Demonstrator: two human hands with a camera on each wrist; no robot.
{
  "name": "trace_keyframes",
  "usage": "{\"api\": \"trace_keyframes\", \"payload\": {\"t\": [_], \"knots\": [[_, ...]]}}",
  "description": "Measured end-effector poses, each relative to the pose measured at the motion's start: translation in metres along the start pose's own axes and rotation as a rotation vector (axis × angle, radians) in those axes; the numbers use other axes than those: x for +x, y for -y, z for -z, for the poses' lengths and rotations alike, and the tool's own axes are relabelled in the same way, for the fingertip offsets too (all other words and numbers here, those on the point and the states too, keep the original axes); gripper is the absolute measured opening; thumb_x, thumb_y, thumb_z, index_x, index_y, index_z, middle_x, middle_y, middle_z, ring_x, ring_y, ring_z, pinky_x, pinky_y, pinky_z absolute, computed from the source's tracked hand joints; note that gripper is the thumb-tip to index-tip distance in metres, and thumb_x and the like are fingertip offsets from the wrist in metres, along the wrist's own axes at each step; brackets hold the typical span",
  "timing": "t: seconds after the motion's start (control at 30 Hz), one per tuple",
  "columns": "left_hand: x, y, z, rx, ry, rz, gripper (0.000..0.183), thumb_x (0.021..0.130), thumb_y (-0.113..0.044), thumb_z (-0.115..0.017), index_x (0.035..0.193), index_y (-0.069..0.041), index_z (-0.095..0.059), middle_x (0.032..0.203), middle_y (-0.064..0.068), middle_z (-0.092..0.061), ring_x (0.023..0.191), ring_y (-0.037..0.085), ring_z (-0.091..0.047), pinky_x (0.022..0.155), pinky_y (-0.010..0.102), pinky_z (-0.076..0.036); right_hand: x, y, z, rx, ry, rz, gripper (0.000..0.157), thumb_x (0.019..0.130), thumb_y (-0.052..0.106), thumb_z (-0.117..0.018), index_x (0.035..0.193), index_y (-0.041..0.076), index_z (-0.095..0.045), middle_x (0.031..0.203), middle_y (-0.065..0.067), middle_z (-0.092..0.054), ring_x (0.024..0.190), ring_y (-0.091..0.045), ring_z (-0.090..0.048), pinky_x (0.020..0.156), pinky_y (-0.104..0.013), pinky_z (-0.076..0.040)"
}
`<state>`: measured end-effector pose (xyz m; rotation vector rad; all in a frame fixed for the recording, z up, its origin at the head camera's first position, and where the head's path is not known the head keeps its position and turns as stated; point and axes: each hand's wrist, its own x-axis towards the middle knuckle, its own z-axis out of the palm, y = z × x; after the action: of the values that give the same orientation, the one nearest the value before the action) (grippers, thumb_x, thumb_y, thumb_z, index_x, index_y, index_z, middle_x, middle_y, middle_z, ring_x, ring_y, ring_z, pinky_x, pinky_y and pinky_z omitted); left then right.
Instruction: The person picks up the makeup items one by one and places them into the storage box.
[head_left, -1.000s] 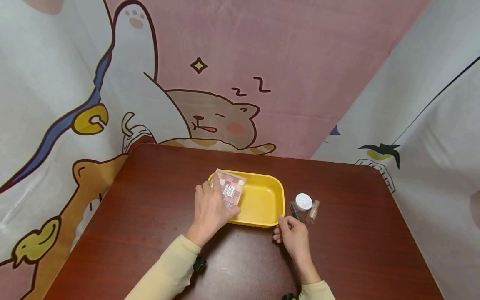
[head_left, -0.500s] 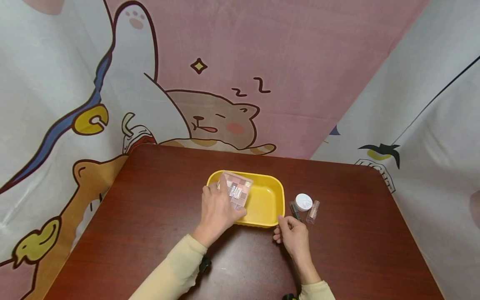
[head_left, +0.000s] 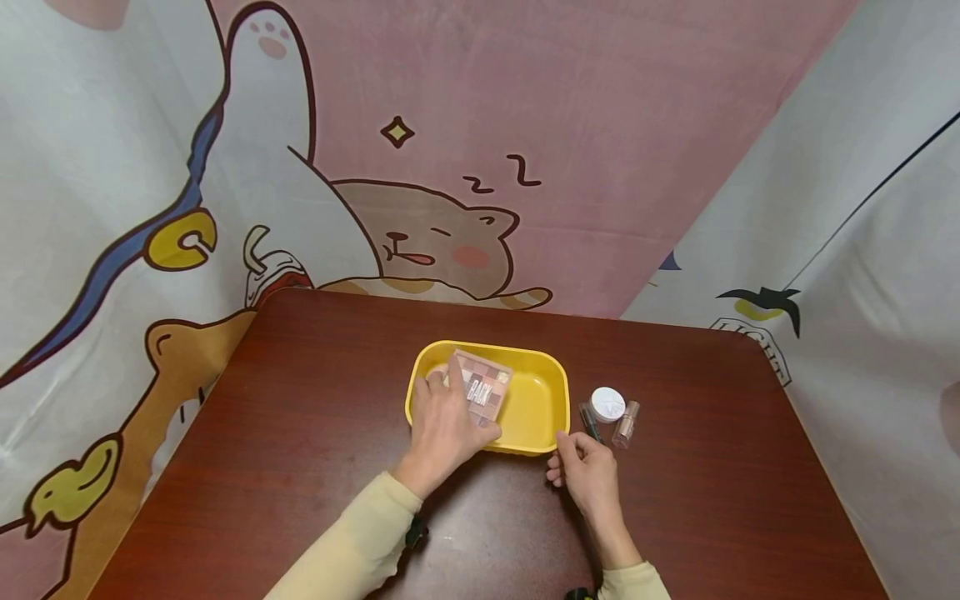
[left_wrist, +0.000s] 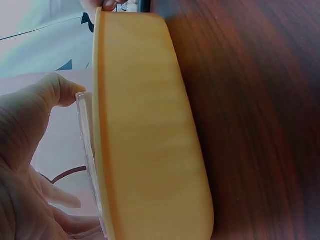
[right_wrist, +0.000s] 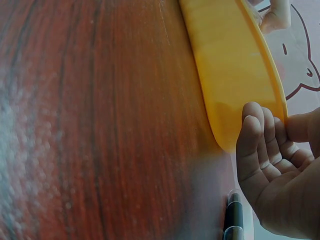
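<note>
A flat eyeshadow palette [head_left: 486, 390] with a checkered pink and brown lid is held by my left hand [head_left: 444, 429], thumb at its near edge and fingers at its far left side. It sits over the left half of a yellow plastic basket [head_left: 562, 392], tilted in the head view. From the left wrist, the palette's clear edge [left_wrist: 85, 135] shows level with the basket's rim [left_wrist: 102, 150]. My right hand [head_left: 591, 475] pinches the basket's near right corner between thumb and curled fingers, as the right wrist view shows with the thumb [right_wrist: 300, 127] at the rim.
Right of the basket lie a round white jar [head_left: 607, 404], a dark slim tube [head_left: 589, 422] and a clear-and-gold lipstick-like tube [head_left: 626, 425]. All stand on a dark red-brown wooden table [head_left: 712, 467]. A cartoon-printed curtain [head_left: 585, 167] surrounds the table's far side.
My left hand has carried the palette rightward and slightly nearer, from the basket's left rim to over its inside. The right hand stays at the corner.
</note>
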<state>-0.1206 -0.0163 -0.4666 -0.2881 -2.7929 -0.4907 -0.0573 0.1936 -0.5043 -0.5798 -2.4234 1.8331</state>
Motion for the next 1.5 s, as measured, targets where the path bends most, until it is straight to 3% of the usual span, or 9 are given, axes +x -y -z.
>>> {"api": "trace_keyframes", "payload": {"t": [0.5, 0.77, 1.5], "knots": [[-0.002, -0.008, -0.009, 0.005, 0.091, 0.008, 0.123, 0.056, -0.057, -0.09, 0.148, 0.009, -0.043, 0.105, 0.029, -0.066, 0.098, 0.041, -0.058, 0.091, 0.047, -0.046, 0.0, 0.0, -0.001, 0.008, 0.0, 0.005, 0.034, 0.105, 0.014, -0.06, 0.084, -0.011, -0.065, 0.065, -0.012, -0.068, 0.051, -0.016, -0.066, 0.049, -0.028, -0.056], [-0.001, -0.01, -0.015, 0.023, 0.111, -0.006, 0.118, 0.058, -0.059, -0.087, 0.145, 0.01, -0.047, 0.104, 0.029, -0.067, 0.097, 0.042, -0.061, 0.091, 0.05, -0.047, 0.0, 0.001, -0.001, 0.008, -0.001, 0.015, 0.034, 0.105, 0.014, -0.059, 0.082, -0.01, -0.065, 0.064, -0.012, -0.068, 0.05, -0.015, -0.066, 0.049, -0.029, -0.056], [0.005, -0.021, -0.023, -0.024, 0.212, 0.045, 0.107, 0.061, -0.059, -0.087, 0.137, 0.007, -0.051, 0.101, 0.026, -0.066, 0.095, 0.041, -0.062, 0.086, 0.048, -0.048, 0.0, 0.001, -0.001, -0.004, -0.001, 0.009, 0.034, 0.106, 0.015, -0.059, 0.081, -0.008, -0.065, 0.065, -0.012, -0.068, 0.051, -0.015, -0.066, 0.049, -0.028, -0.056]]}}
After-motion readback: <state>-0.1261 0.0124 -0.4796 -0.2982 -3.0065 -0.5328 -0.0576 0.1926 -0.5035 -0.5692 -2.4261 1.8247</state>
